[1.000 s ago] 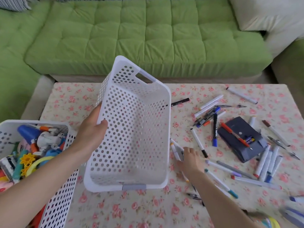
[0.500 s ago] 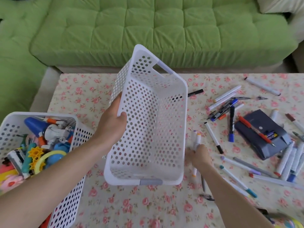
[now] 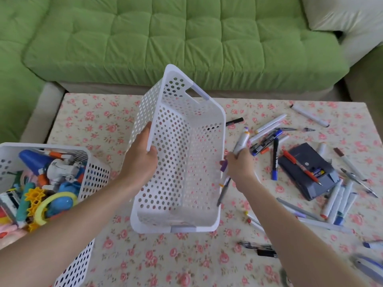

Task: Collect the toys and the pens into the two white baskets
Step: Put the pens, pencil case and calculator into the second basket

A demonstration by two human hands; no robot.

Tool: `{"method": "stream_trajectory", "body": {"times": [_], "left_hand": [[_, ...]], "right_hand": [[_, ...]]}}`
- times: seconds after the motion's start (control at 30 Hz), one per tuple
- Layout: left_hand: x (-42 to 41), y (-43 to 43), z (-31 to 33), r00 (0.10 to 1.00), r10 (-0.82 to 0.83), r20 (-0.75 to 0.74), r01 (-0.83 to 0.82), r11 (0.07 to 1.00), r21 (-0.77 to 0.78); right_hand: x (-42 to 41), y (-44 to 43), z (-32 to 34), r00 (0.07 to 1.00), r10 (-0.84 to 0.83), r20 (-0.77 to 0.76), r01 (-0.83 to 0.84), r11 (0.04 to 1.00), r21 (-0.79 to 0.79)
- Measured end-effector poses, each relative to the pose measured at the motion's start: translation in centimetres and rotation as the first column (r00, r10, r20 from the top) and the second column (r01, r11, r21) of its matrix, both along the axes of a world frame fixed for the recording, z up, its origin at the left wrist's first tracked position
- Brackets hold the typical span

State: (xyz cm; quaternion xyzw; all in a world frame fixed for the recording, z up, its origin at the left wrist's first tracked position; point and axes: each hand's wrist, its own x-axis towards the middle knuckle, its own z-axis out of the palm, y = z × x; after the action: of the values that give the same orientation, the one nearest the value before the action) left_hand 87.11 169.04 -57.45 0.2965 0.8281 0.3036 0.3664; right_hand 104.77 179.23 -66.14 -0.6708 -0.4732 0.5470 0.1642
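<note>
My left hand (image 3: 143, 160) grips the left rim of an empty white perforated basket (image 3: 182, 179), tilted above the table with its far end raised. My right hand (image 3: 238, 162) holds a bunch of marker pens (image 3: 241, 141) just beside the basket's right rim; their lower ends hang below my fist. A second white basket (image 3: 91, 162) at the left edge is full of toys (image 3: 51, 179). Many loose pens (image 3: 267, 137) lie scattered over the right half of the table.
The table wears a floral cloth (image 3: 99, 121). A dark blue pencil case (image 3: 308, 172) with a red pen on it lies at the right among the pens. A green sofa (image 3: 186, 38) runs along the far side.
My right hand has lifted a bunch of pens off the table up to the basket's right rim. The basket in my left hand has shifted slightly right in view.
</note>
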Motion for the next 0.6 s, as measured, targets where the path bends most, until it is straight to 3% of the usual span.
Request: {"method": "stream_trajectory", "body": {"times": [0.1, 0.27, 0.6], "left_hand": [[-0.1, -0.1, 0.0, 0.999, -0.033, -0.010, 0.033, 0.999, 0.033], [-0.4, -0.2, -0.2, 0.998, -0.054, -0.030, 0.055, 0.998, 0.026], [-0.9, -0.6, 0.2, 0.997, -0.076, 0.030, 0.075, 0.996, 0.050]], "right_hand": [[-3.2, -1.3, -0.4, 0.993, -0.007, -0.116, -0.012, 0.986, -0.164], [-6.7, -4.6, -4.3, 0.991, 0.130, -0.010, -0.126, 0.932, -0.339], [-6.6, -4.4, -4.4, 0.988, 0.139, 0.063, -0.112, 0.941, -0.320]]}}
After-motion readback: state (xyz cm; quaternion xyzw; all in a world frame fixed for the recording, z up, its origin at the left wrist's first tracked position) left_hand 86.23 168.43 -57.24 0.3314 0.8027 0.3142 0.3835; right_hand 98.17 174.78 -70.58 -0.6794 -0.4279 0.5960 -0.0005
